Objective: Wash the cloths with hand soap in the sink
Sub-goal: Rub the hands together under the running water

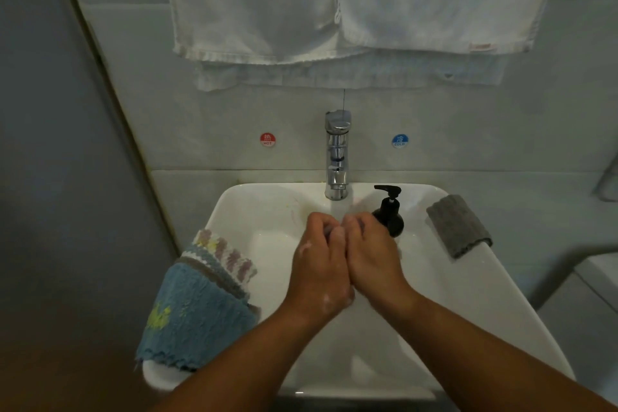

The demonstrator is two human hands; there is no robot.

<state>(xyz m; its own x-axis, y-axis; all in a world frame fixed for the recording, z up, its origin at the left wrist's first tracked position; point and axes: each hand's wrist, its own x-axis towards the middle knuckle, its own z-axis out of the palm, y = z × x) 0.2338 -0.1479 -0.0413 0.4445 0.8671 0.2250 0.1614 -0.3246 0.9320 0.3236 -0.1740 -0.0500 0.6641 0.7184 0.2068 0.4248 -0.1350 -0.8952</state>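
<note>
Cloths in a folded stack, blue one nearest, drape over the left rim of the sink, just left of the left hand. A grey cloth lies on the right rim, apart from the right hand. Both hands are sudsy and pressed together over the basin with fingers curled; I cannot tell whether they grip anything. A black soap dispenser stands just beyond the right hand, near the tap.
</note>
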